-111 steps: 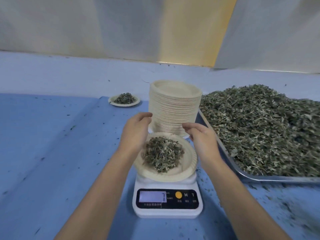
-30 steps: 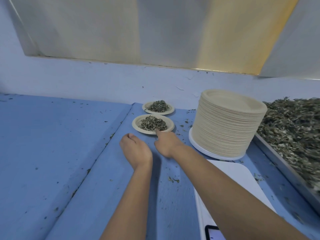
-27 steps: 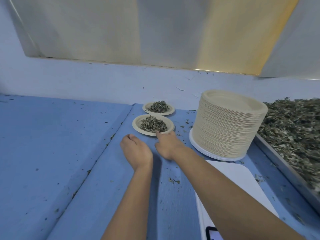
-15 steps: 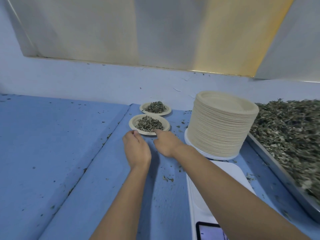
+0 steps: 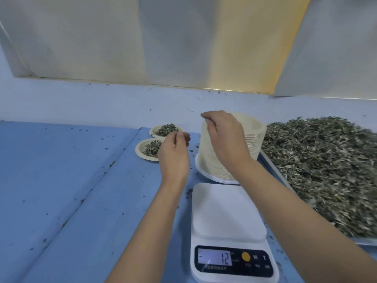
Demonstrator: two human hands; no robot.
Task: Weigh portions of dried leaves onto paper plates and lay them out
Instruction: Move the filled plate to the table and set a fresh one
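Two paper plates with dried leaves lie one behind the other on the blue table, the near plate [image 5: 140, 152] and the far plate [image 5: 152, 133]. My left hand [image 5: 174, 155] hovers just right of the near plate, fingers loosely curled, holding nothing. A tall stack of paper plates [image 5: 254, 140] stands behind the white scale [image 5: 227, 211]. My right hand [image 5: 225, 137] lies over the stack's top, its fingers curled round the left rim of the top plate. The scale's platform is bare and its display shows 12 with a minus sign.
A metal tray [image 5: 272, 170] heaped with dried leaves [image 5: 322, 164] fills the right side, close to the stack and the scale. Leaf crumbs dot the blue table [image 5: 71, 180]. A pale wall rises along the back edge.
Both hands have left the near filled plate. My right hand rose onto the top of the plate stack and my left hand lifted off the table. The view dropped to show the scale.
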